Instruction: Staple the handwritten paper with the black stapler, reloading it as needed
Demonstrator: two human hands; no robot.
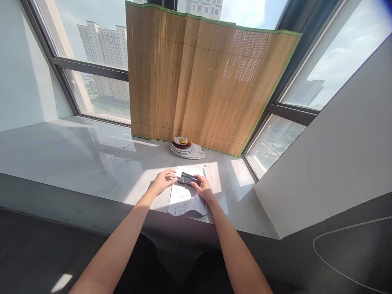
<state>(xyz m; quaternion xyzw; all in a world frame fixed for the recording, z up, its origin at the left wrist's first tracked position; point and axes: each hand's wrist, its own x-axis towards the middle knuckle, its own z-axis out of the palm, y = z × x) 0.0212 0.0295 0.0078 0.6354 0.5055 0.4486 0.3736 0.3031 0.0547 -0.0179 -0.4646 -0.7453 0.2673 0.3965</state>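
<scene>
Gripping the black stapler (189, 179) at its 3 o'clock end, our right hand (203, 188) holds it over handwritten paper (182, 200). Our left hand (164, 181) is at its 9 o'clock end, grip unclear; stacked plates (183, 150) sit at 12 o'clock.

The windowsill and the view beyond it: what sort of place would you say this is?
Probably a high-rise apartment: a wide tiled window ledge, a bamboo blind and tower blocks outside.

Stapler (189, 179) black; blind (196, 81) tan, edging looks green.
</scene>
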